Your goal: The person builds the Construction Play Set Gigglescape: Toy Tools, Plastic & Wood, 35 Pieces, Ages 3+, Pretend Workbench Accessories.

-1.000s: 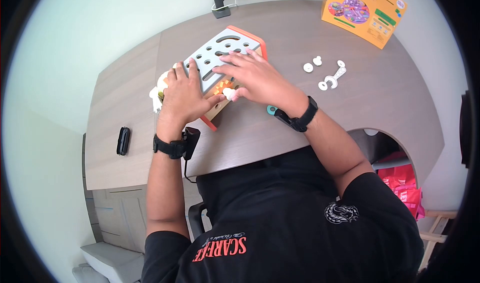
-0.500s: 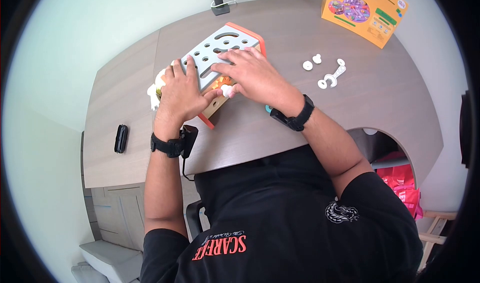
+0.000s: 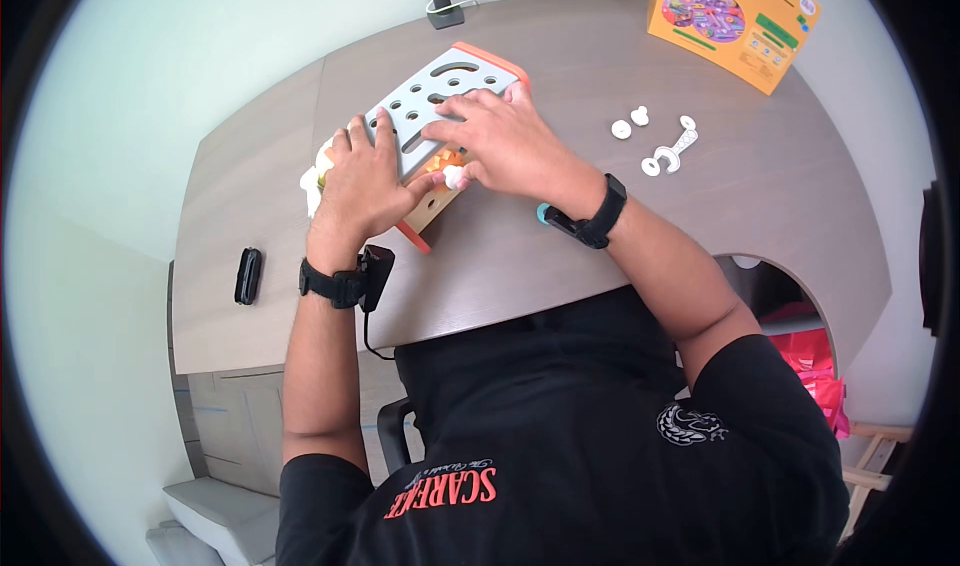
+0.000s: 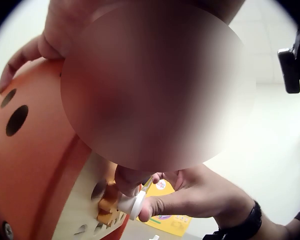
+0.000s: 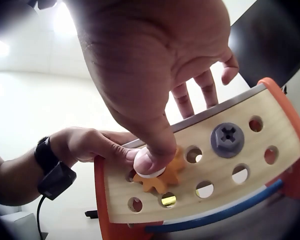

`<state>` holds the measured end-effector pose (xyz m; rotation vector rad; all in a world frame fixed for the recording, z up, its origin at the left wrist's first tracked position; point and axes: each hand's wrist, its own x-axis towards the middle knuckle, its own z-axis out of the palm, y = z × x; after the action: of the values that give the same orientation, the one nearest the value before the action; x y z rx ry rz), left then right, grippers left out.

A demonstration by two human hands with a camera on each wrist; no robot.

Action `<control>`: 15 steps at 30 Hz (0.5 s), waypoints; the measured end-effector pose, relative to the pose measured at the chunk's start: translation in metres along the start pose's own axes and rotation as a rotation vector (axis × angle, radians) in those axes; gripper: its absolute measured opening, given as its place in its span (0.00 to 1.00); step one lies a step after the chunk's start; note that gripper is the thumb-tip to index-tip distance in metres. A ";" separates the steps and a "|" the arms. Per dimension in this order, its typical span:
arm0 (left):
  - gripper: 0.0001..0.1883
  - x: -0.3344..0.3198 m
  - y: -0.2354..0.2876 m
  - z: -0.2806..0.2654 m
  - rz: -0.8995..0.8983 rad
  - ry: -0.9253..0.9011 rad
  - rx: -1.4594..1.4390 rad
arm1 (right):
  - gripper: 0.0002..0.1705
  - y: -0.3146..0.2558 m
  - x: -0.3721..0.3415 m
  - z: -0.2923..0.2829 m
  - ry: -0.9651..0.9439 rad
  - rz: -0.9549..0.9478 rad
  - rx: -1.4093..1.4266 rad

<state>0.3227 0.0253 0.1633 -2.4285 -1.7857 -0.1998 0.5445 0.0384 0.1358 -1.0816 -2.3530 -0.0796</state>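
A toy workbench with a grey, holed top [image 3: 435, 78] and orange ends stands on the table. On its wooden side sits an orange gear [image 5: 176, 169], with a white round-headed peg [image 5: 153, 175] at its centre. My right hand [image 3: 512, 148] presses its thumb on the peg's head, fingers stretched over the top. The left hand [image 3: 368, 184] lies with straight fingers on the other end of the top, its thumb tip at the peg's edge. A grey bolt head [image 5: 227, 141] shows farther along that side, above a blue bar [image 5: 222, 214].
Right of the toy lie two white pegs [image 3: 621, 129], a white wrench [image 3: 684, 143] and a white ring [image 3: 651, 167]. A yellow box [image 3: 735, 26] stands behind them. A black case [image 3: 248, 276] is at left, a turquoise piece [image 3: 543, 212] by the right wrist.
The right thumb has moved in over the head of the white peg. Both hands otherwise keep nearly the same place on the toy.
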 end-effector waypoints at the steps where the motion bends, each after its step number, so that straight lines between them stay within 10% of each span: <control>1: 0.64 0.000 0.000 0.000 0.001 0.000 -0.003 | 0.36 0.000 0.001 -0.001 -0.008 0.005 -0.002; 15: 0.59 0.003 0.003 -0.003 -0.052 -0.036 -0.072 | 0.37 0.001 -0.001 0.000 -0.040 0.018 0.035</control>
<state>0.3262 0.0271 0.1666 -2.4513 -1.8899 -0.2310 0.5462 0.0383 0.1350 -1.0968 -2.3704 -0.0102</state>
